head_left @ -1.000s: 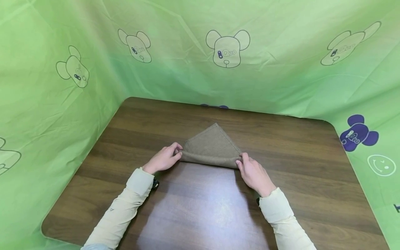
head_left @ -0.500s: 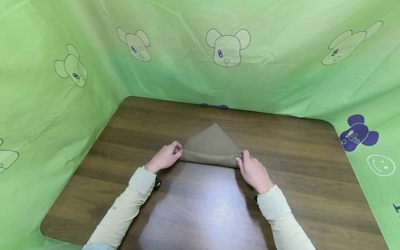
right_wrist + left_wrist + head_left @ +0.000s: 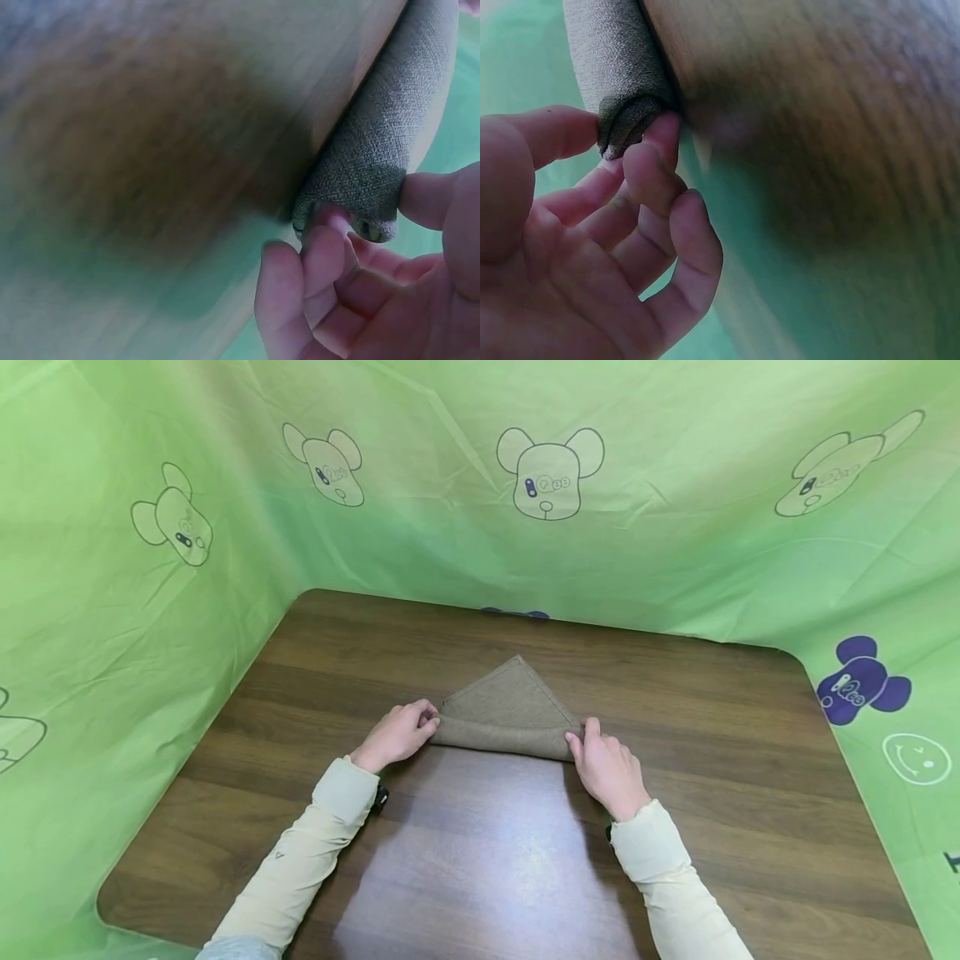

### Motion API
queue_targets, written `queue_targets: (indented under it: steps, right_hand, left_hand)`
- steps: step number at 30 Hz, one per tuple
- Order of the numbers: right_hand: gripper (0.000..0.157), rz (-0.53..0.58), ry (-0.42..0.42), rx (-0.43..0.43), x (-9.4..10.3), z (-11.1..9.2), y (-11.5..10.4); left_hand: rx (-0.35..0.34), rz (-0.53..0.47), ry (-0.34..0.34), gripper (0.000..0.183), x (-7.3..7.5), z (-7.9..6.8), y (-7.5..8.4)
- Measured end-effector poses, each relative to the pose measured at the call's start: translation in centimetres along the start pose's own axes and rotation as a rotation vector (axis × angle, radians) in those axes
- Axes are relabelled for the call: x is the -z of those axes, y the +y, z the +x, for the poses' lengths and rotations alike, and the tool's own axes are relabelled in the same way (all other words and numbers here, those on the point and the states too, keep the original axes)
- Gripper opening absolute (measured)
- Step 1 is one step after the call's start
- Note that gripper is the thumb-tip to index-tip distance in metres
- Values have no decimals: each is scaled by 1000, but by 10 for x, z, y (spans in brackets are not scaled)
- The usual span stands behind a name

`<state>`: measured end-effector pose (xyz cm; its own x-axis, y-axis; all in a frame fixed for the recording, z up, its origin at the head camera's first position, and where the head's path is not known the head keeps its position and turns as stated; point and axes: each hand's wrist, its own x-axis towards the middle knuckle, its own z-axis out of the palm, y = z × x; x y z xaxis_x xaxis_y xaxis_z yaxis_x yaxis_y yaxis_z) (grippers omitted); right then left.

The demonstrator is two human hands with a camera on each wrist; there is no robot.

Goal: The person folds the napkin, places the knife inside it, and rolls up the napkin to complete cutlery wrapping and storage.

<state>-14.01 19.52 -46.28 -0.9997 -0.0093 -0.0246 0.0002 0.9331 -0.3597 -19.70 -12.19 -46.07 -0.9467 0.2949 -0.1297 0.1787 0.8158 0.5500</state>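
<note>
A grey-brown cloth [image 3: 510,697] lies on the table, its near side rolled into a tube and its far part a flat triangle with a stitched edge pointing away. At the roll's left end my left hand [image 3: 397,735] pinches the fabric between thumb and fingers. My right hand [image 3: 609,770] grips the right end the same way. In the left wrist view the rolled end [image 3: 622,82] shows curled layers beside the thumb. The right wrist view has the other end of the roll [image 3: 367,142], with fingertips tucked under and into it.
The brown wood-grain table [image 3: 720,735] has rounded corners. Green fabric [image 3: 420,510] printed with bear heads hangs behind it and along both sides. Light glares off the tabletop between the forearms.
The rolled band along the cloth's near side looks slightly thicker and covers a little more of the triangle. Both hands have shifted very little and keep their hold on the ends.
</note>
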Motion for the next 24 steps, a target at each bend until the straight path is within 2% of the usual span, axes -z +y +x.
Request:
queue_targets:
  steps: [8, 17, 24]
  right_hand:
    - [38, -14, 42, -12, -2, 3, 0]
    - [36, -10, 16, -52, -1, 8, -1]
    - [36, -7, 13, -83, -3, 10, -1]
  left_hand:
    - [25, 23, 17, 24, -3, 4, 0]
    - [57, 20, 13, 25, -5, 8, 0]
    - [30, 36, 49, 15, -6, 9, 2]
